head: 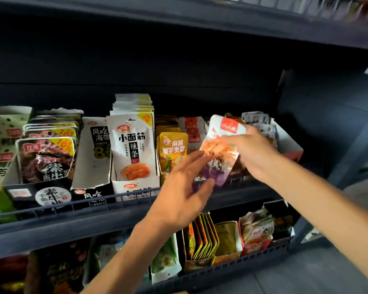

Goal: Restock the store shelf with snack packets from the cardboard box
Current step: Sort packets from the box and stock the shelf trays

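Between both hands (182, 187) (252, 151): the snack packet (218, 149).

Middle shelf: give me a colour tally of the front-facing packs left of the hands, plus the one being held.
green-and-white front: 1
dark front: 1
white fronts: 2
yellow front: 1
held packet, white, red and purple: 1
Total: 6

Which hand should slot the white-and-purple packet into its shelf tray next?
Right. The right hand already grips the white-and-purple packet directly in front of the matching tray. The left hand is open below, fingertips only near the packet's lower edge.
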A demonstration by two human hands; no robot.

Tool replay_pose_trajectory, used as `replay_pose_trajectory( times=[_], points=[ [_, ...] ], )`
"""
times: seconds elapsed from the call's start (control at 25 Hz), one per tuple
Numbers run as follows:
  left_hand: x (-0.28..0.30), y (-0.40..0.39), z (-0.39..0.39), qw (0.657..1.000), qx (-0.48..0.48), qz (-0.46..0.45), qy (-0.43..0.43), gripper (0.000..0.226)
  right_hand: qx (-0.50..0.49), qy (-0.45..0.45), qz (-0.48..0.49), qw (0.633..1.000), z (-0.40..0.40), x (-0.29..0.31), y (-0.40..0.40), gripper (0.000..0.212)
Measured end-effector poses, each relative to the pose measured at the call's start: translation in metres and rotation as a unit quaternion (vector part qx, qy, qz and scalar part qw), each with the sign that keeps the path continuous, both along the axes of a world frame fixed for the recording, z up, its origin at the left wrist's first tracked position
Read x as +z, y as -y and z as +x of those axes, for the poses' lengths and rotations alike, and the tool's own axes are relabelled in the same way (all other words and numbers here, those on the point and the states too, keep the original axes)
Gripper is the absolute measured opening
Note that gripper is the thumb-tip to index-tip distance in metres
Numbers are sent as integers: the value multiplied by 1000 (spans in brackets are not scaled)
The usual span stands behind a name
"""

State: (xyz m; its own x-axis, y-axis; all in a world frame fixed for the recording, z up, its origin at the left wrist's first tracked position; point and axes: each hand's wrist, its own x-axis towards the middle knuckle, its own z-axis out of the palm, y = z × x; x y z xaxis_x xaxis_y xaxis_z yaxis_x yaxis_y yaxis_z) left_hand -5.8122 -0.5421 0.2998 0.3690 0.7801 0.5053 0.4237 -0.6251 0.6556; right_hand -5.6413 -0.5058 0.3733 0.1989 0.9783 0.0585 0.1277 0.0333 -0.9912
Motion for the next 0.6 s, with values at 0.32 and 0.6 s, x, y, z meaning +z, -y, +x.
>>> replay_pose_trajectory(
  times=[0.32,0.6],
  points=[
    [-12,-39,-10,886,148,129,-419,53,96,398,65,910,-1,1,-81,15],
    [-23,-42,-16,890,143,164,-400,53,119,702,82,697,-18,-28,-109,81]
  ],
)
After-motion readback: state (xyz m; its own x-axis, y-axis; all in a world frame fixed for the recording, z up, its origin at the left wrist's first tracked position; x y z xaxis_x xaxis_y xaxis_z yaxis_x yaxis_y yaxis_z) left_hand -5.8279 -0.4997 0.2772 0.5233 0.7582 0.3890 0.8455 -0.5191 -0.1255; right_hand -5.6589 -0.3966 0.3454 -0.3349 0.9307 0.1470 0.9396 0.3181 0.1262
